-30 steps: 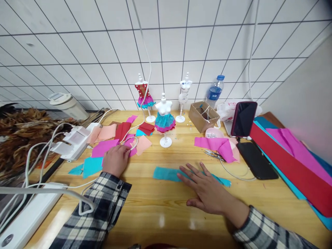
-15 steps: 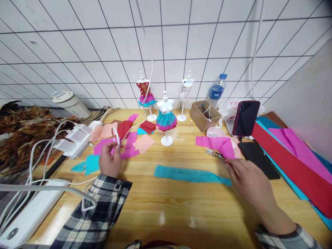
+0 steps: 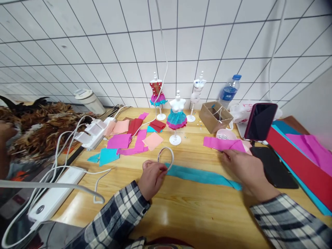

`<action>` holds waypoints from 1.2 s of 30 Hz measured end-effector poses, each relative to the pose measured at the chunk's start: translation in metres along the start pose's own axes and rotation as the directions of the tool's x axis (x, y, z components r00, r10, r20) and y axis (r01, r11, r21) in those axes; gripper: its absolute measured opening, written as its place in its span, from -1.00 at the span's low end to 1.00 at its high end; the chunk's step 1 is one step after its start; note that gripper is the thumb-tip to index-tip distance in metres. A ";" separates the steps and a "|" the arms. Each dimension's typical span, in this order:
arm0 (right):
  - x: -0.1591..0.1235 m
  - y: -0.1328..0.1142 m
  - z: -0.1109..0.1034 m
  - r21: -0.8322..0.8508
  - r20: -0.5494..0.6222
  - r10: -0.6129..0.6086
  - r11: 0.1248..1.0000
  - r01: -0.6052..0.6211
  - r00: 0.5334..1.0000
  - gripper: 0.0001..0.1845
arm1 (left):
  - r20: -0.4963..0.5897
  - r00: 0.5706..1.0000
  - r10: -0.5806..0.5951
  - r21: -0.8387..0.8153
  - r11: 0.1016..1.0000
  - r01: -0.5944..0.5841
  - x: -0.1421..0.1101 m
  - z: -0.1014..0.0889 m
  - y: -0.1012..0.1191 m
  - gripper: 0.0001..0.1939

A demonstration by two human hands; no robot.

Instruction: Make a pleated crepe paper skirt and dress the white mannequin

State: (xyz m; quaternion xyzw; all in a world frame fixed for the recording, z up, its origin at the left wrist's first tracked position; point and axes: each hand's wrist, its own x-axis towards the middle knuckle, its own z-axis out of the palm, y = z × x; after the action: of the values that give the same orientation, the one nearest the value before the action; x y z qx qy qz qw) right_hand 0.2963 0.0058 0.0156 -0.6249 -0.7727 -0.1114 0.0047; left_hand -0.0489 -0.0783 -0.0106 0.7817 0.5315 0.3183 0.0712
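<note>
My left hand (image 3: 152, 177) pinches a thin white ring, which looks like a narrow roll of tape (image 3: 172, 155), upright above the left end of a teal fabric strip (image 3: 202, 174). The strip lies flat, its right end folded or twisted. At the right, my right hand (image 3: 245, 169) is closed by a pink fabric strip (image 3: 220, 143). Only the thin metal tip of small scissors (image 3: 216, 149) shows past its fingers; the rest is hidden. Behind stands a small white dress form (image 3: 177, 104) in a teal and pink ruffled skirt (image 3: 176, 119).
Two more dress forms stand behind, near a cardboard box (image 3: 214, 126) and a water bottle (image 3: 229, 91). A propped phone (image 3: 260, 121) and long fabric strips (image 3: 298, 155) lie right. Fabric scraps (image 3: 120, 127), power strips (image 3: 58, 192), cables and feathers (image 3: 46, 121) fill the left. Another person's hand (image 3: 6, 131) shows there.
My left hand has carried the white ring right and toward me, from the scraps to the teal strip's left end. The scissors' blades, plain before, are now mostly hidden. The view has turned left.
</note>
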 end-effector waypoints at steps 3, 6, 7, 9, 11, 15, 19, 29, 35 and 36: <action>-0.016 -0.010 -0.027 0.030 -0.169 0.003 1.000 0.002 0.986 -0.66 | 0.015 0.999 -0.035 -0.008 0.999 0.035 -0.002 0.002 0.005 -0.89; -0.041 -0.039 -0.045 0.163 -0.135 -0.112 0.978 0.134 0.984 -0.73 | -0.010 0.999 -0.048 -0.030 0.998 0.047 -0.002 0.002 0.005 -0.90; -0.049 -0.050 -0.046 0.193 -0.102 -0.146 0.968 0.163 0.984 -0.75 | -0.007 0.999 -0.051 -0.037 0.998 0.051 -0.001 0.002 0.005 -0.90; -0.061 -0.071 -0.044 0.207 -0.079 -0.161 0.963 0.174 0.984 -0.76 | 0.019 0.999 -0.050 -0.044 0.998 0.051 -0.001 0.002 0.006 -0.90; -0.066 -0.086 -0.037 0.192 -0.086 -0.172 0.964 0.186 0.981 -0.78 | 0.060 0.997 -0.045 -0.050 0.998 0.048 -0.002 0.004 0.009 -0.88; -0.062 -0.099 -0.022 0.128 -0.062 -0.183 0.973 0.189 0.981 -0.78 | 0.091 0.994 -0.059 -0.071 0.995 0.065 -0.002 0.006 0.014 -0.86; -0.054 -0.101 -0.016 0.151 0.050 -0.223 0.965 0.214 0.974 -0.80 | 0.040 0.995 -0.092 -0.134 0.986 0.097 -0.002 0.004 0.013 -0.89; -0.034 -0.110 -0.044 0.642 -0.392 -0.093 0.685 0.345 0.915 -0.83 | -0.058 0.987 -0.151 -0.393 0.912 0.116 0.029 0.000 0.027 -0.94; -0.034 -0.126 -0.028 0.792 -0.481 0.126 0.488 0.368 0.868 -0.80 | -0.079 0.997 -0.015 -0.246 0.969 -0.005 0.034 0.014 0.035 -0.91; -0.034 -0.127 -0.027 0.797 -0.468 0.108 0.479 0.367 0.877 -0.76 | -0.082 0.997 0.014 -0.228 0.973 -0.033 0.033 0.014 0.035 -0.91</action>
State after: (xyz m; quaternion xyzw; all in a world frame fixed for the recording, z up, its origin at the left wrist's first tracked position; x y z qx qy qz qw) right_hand 0.1775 -0.0564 0.0156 -0.4279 -0.7432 0.1502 0.4920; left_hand -0.0052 -0.0614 0.0079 0.7613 0.4844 0.4090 0.1357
